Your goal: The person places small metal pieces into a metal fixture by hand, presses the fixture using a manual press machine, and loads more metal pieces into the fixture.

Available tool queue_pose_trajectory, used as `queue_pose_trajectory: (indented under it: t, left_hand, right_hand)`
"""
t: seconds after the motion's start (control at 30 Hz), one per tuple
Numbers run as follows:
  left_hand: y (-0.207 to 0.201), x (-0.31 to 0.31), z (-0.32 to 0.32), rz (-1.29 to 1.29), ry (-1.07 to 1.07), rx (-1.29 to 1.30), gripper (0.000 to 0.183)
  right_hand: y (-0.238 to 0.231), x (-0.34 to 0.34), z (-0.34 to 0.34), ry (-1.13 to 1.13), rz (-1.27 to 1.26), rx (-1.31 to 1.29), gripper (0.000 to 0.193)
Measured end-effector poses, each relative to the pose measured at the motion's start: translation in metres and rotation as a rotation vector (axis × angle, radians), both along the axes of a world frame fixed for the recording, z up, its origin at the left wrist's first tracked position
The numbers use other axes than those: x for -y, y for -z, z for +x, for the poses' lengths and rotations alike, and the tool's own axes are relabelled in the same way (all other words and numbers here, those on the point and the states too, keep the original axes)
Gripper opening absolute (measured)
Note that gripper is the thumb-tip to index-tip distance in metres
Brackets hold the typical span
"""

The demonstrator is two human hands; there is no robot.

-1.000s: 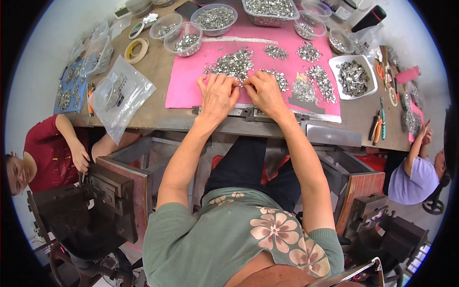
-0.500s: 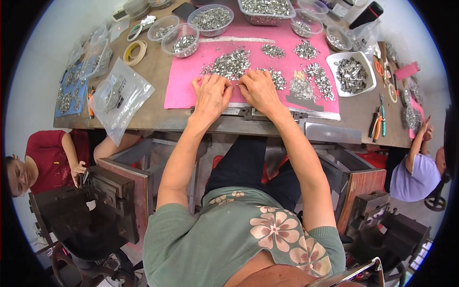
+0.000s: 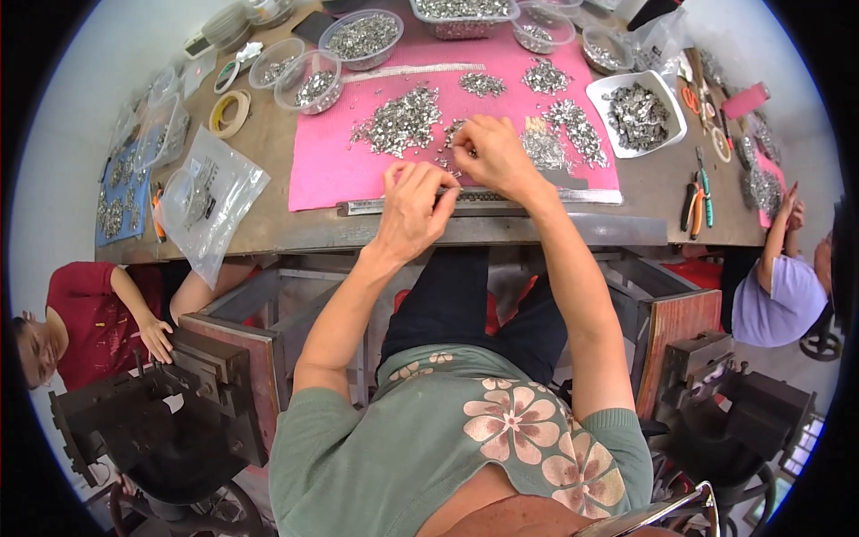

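My left hand is over the front edge of the pink mat, its fingers curled and the thumb near the index fingertip. Whatever it may pinch is too small to make out. Farther forward and to the right, my right hand is closed with fingertips pointing down, partly covering a small heap of shiny metal pieces; its fingertips' content is hidden. A larger heap of small metal pieces lies just beyond my left hand. Along the mat's front runs a long metal bar, partly behind my left hand.
Clear tubs of metal pieces line the back. A white dish of darker pieces and pliers are at right. A plastic bag and tape roll lie left. Co-workers sit on both sides, beside dark machines.
My left hand has come back toward the table's front edge. My right hand has lifted and curled more tightly. The view has shifted slightly, and the left co-worker's hand has moved.
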State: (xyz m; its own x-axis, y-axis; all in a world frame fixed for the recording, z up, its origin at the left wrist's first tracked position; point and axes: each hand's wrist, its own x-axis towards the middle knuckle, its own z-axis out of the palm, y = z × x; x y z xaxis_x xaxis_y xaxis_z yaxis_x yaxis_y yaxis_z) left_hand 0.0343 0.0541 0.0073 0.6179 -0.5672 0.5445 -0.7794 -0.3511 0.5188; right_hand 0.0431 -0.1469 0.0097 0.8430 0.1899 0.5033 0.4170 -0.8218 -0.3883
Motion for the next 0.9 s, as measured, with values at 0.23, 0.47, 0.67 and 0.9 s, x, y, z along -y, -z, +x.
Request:
queue_pose_trajectory:
  t: [0.23, 0.47, 0.67, 0.9]
  left_hand:
    - [0.009, 0.022, -0.004, -0.016, 0.122, 0.075, 0.013]
    - [0.006, 0.022, -0.002, -0.030, 0.164, 0.091, 0.011]
    - [0.011, 0.010, -0.004, -0.026, 0.114, -0.078, 0.011]
    - [0.012, 0.015, -0.009, 0.034, 0.073, 0.053, 0.014]
  right_hand:
    - [-0.002, 0.033, -0.046, 0.010, 0.136, -0.292, 0.007]
    - [-0.003, 0.040, -0.051, -0.051, 0.071, -0.261, 0.008]
    - [-0.005, 0.038, -0.053, -0.005, -0.023, -0.236, 0.005]
    - [-0.005, 0.029, -0.070, 0.036, 0.156, -0.129, 0.009]
